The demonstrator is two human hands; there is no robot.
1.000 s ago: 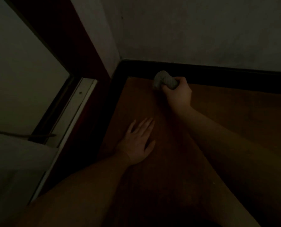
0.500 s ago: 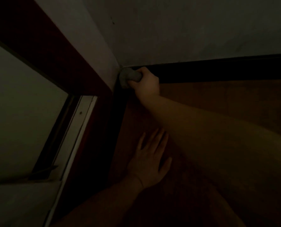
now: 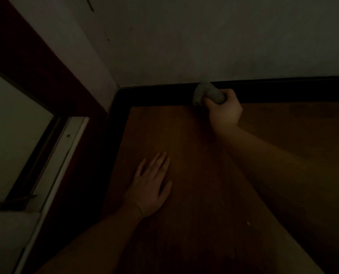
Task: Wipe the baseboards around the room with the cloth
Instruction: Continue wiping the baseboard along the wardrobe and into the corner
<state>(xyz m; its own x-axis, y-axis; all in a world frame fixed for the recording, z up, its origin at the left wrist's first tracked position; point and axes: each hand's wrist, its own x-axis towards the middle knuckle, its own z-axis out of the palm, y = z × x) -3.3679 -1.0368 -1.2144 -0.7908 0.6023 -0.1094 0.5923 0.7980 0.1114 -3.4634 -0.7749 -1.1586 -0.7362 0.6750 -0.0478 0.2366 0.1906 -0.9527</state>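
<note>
Baseboard, dark and almost black, runs along the bottom of the pale wall across the upper middle of the frame. Against it, right of centre, a grey bunched cloth is pressed by the right hand, whose fingers are curled tightly around it. Lower, near the centre, the left hand lies flat on the brown wooden floor, fingers straight, holding nothing. A door frame fills the upper left.

Both forearms are bare to the frame's edge, with no sleeve showing, and the left hand and right hand are ungloved.
</note>
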